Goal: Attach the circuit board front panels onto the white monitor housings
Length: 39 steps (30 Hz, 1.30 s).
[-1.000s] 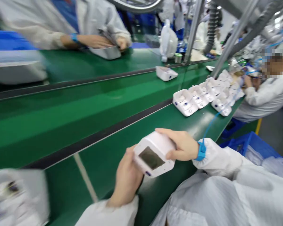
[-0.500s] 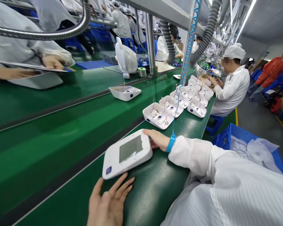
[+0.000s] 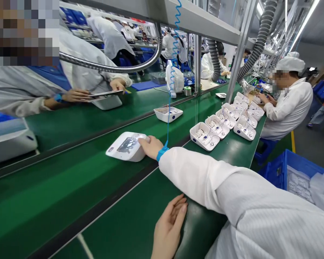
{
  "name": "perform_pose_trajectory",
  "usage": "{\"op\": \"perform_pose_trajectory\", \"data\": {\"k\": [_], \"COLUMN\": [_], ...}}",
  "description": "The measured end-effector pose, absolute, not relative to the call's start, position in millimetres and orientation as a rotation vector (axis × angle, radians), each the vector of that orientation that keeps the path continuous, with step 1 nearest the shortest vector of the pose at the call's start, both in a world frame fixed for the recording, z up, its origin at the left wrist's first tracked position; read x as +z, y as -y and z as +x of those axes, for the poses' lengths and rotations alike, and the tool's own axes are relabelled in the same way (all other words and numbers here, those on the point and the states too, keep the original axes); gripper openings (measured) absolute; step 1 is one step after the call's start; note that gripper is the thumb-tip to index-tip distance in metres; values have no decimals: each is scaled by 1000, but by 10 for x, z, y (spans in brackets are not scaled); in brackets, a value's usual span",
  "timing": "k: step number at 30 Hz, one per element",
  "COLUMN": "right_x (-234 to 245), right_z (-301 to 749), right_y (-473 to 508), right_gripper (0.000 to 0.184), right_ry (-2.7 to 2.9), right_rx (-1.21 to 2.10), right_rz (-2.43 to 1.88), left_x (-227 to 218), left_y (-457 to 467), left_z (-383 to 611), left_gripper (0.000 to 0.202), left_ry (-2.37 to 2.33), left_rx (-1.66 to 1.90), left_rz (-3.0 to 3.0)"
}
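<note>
A white wedge-shaped device with a display (image 3: pixel 126 145) is on the green conveyor belt (image 3: pixel 78 172), its screen facing up. My right hand (image 3: pixel 152 146), wearing a blue wrist strap, grips its right end, thumb on top and the other fingers largely hidden. My left hand (image 3: pixel 167 227) rests low over the near green worktop (image 3: pixel 118 223), fingers loosely curled and nothing in it. Farther along the belt sits an open white housing (image 3: pixel 168 114) with wires inside.
Several open white housings with wires (image 3: pixel 205 136) stand at the right. A coiled blue cord (image 3: pixel 168 122) runs up from my strap. Across the belt, a co-worker's hands (image 3: pixel 77 95) hold a similar housing. A blue crate (image 3: pixel 277 169) stands at lower right; another co-worker sits beyond.
My right hand has carried the device from above the near worktop away from me onto the belt. My left hand has drawn apart from it, its fingers more curled. The view has shifted left.
</note>
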State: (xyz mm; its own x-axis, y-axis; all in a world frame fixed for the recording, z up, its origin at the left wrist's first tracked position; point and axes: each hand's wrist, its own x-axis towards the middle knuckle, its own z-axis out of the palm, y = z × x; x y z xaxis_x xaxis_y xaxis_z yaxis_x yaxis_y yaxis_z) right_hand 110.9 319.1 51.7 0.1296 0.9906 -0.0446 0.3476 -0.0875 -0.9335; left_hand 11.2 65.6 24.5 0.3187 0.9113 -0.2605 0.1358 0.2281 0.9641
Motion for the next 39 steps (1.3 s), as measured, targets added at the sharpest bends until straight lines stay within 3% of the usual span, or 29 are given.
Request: {"op": "perform_pose_trajectory", "data": {"k": [5,9,15,39], "right_x": [373,237,143,58], "right_z": [1008,1024,1052,1076], "right_y": [-2975,-2407,-1887,-1927], "right_gripper": [54,37,34,27], "right_ry": [1697,2056,2450,2349], "right_rx": [586,361,417,411], "right_rz": [-1688,-1540,-1237,-1217], "left_x": [259,292,280,266], "left_y": [-606,-578,-541,-484], "left_z": [118,98,85,97], "left_gripper": [54,47,35,19], "left_ry": [-1110,-1122,-1019,-897], "left_rx": [694,628,552,682], "left_rz": [1444,1622,1834,2019]}}
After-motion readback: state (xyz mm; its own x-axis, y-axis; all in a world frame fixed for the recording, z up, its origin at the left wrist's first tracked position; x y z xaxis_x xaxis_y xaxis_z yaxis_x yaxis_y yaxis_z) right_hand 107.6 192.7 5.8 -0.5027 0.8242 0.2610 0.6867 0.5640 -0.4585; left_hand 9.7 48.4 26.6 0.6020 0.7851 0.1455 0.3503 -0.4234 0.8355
